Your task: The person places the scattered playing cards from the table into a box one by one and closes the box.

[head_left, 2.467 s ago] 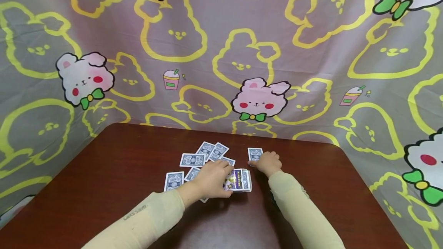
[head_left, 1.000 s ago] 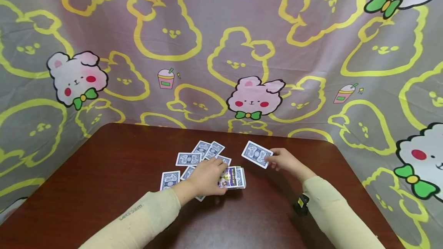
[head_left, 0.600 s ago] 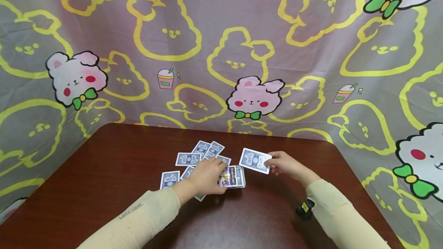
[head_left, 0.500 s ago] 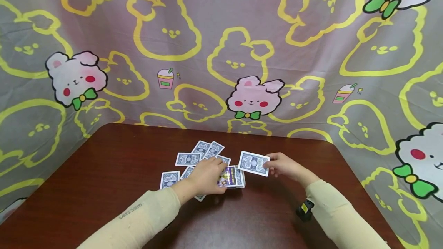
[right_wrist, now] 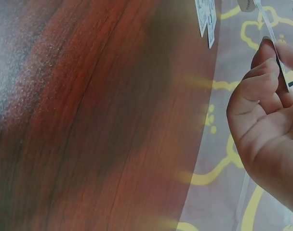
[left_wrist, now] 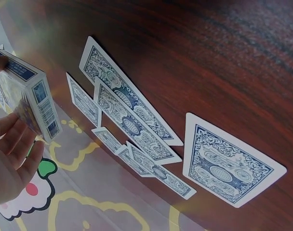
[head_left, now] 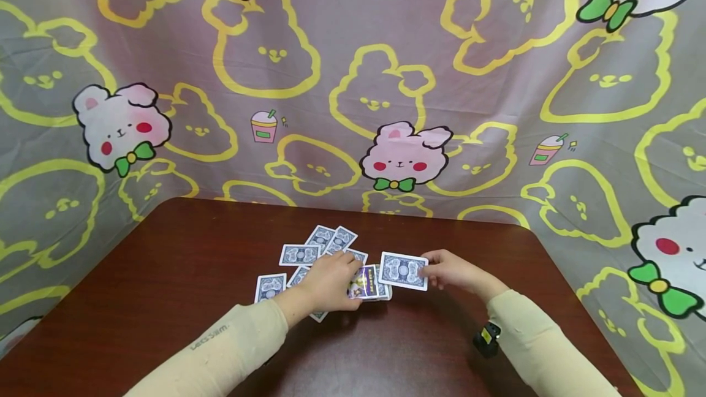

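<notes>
My left hand (head_left: 333, 280) grips a purple and white card box (head_left: 365, 282) from above, thumb on the near side and fingers on the far side. In the left wrist view the card box (left_wrist: 28, 91) shows a barcode on its end. My right hand (head_left: 452, 271) pinches one playing card (head_left: 403, 271) by its right edge, blue patterned back up. That card's left end overlaps the box's right end in the head view. In the right wrist view the card (right_wrist: 280, 67) is seen edge-on between the thumb and fingers of my right hand (right_wrist: 262, 120).
Several playing cards (head_left: 300, 254) lie back up on the brown table (head_left: 193, 274), left of and behind the box, some overlapping. One card (head_left: 271, 287) lies apart at the left. A patterned cloth (head_left: 309, 35) stands behind the table and at both sides.
My right hand has lifted the card off the table at the right, turned it sideways and brought it down and left to the box's right end. The left hand stays on the box.
</notes>
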Demonstrator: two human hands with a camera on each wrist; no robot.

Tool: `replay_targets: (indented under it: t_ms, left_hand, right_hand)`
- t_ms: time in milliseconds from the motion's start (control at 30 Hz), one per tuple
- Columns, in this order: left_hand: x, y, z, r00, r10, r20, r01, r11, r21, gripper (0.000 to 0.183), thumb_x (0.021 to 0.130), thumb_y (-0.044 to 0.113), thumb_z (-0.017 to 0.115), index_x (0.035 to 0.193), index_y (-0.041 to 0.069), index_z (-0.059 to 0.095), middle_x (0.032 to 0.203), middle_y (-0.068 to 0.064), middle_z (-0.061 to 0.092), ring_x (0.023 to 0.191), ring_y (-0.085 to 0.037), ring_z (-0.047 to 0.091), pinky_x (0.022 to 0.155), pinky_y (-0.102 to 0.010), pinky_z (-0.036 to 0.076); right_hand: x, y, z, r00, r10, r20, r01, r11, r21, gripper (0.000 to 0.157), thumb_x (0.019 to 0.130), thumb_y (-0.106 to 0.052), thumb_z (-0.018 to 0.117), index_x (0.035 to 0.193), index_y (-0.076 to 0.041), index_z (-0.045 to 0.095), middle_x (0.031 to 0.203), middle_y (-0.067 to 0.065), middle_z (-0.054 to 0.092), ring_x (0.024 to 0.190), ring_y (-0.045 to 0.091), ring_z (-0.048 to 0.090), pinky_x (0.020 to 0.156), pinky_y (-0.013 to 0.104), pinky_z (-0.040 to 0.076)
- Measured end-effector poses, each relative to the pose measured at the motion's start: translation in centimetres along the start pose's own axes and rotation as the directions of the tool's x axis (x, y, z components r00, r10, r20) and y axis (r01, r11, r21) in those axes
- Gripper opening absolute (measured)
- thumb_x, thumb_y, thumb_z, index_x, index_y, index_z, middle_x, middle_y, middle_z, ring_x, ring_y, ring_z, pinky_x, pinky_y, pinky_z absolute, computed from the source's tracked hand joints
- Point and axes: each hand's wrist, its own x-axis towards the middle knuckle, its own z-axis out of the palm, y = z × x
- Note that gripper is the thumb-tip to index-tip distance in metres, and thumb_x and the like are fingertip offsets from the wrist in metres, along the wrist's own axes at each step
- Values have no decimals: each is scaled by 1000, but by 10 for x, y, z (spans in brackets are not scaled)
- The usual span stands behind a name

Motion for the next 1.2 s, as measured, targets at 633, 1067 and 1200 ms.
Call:
replay_targets:
  t_ms: [633, 1067, 1200]
  left_hand:
    - [2, 2, 1, 1000, 7, -1, -7, 1000, -19, 63, 64, 51, 71, 111, 10, 62, 98, -1, 61, 90, -17, 56, 68, -33, 49]
    - [3, 4, -1, 1000, 14, -6, -15, 1000, -24, 62, 64, 51, 71, 111, 12, 62, 102, -1, 62, 94, -17, 58, 74, -33, 50]
    - [4, 5, -1, 1000, 17, -10, -17, 1000, -24, 61, 64, 51, 72, 111, 12, 63, 102, 0, 62, 93, -16, 58, 73, -32, 50]
  right_hand:
    - [3, -9, 10, 995, 22, 93, -10, 991, -131, 17, 85, -12, 58, 92, 2, 63, 67, -1, 54, 52, 9, 43, 47, 20, 36]
    - [9, -15, 27, 998, 55, -17, -56, 989, -134, 18, 82, -13, 60, 92, 2, 62, 58, -1, 47, 48, 8, 40, 46, 21, 34]
    - [11, -17, 34, 996, 73, -46, -78, 989, -127, 23, 83, -15, 61, 97, 3, 63, 60, -1, 50, 49, 8, 40, 46, 21, 34]
